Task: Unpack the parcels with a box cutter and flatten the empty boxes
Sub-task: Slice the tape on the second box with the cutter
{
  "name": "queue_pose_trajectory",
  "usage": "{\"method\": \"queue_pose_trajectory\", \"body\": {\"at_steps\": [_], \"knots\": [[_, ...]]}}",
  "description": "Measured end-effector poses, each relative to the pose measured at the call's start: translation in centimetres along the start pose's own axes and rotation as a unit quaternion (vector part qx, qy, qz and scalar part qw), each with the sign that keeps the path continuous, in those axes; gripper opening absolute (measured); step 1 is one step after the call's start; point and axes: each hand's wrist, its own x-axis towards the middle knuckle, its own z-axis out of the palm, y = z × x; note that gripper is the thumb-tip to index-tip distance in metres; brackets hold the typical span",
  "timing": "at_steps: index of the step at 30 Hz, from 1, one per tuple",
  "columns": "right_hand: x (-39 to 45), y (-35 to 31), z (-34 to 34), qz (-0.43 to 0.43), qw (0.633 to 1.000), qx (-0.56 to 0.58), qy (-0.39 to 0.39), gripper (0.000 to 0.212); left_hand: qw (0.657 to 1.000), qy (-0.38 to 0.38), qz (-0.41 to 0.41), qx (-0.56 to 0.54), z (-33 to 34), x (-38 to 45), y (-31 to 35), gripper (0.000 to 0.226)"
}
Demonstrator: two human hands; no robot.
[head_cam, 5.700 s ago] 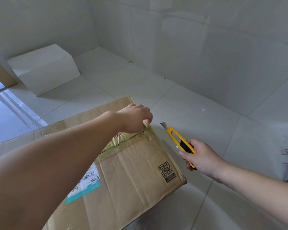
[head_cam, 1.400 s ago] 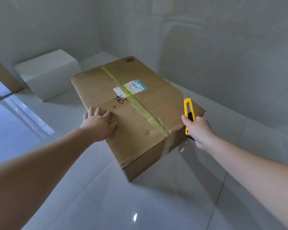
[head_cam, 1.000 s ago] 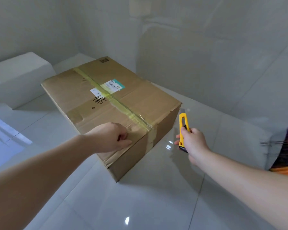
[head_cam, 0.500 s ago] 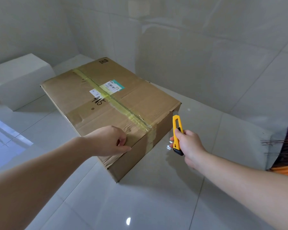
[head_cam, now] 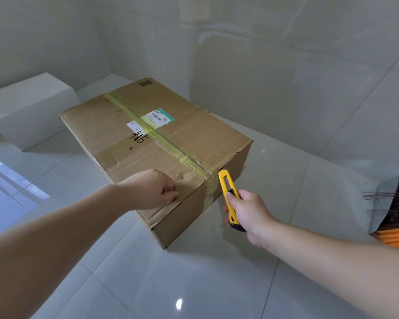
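Glossy white tiled floor (head_cam: pixel 217 284), taped cardboard box (head_cam: pixel 194 134) resting on it under the left-hand fingers (head_cam: pixel 171 194), white block (head_cam: pixel 30 107) beyond

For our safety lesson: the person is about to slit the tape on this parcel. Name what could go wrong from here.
1. The left hand rests on the box close to the tape seam, so a slip of the box cutter could reach it.
2. A deep cut may damage whatever is inside, which is hidden.
3. The box sits on a glossy tiled floor and might slide under the push.
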Motion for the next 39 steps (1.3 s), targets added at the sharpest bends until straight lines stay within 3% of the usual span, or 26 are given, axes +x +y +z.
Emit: {"method": "queue_pose_trajectory", "body": {"at_steps": [12,29,34,39], "knots": [[-1.3,1.5,0.5,-0.004,0.999,-0.011,-0.035,0.02,0.997,-0.007,-0.066,-0.037,-0.4,0.5,-1.8,0.038],[-2.9,1.9,2.2,0.018,0.998,0.01,-0.057,0.02,0.996,-0.009,-0.071,-0.05,-0.8,0.6,-1.8,0.039],[-2.2,2.0,2.1,0.016,0.998,-0.003,-0.055,0.019,0.999,-0.008,-0.031,-0.023,-1.1,0.1,-0.8,0.043],[-2.9,2.1,2.7,0.034,0.996,0.012,-0.076,0.018,0.998,-0.059,0.032,-0.018,-0.5,0.0,0.9,0.041]]}}
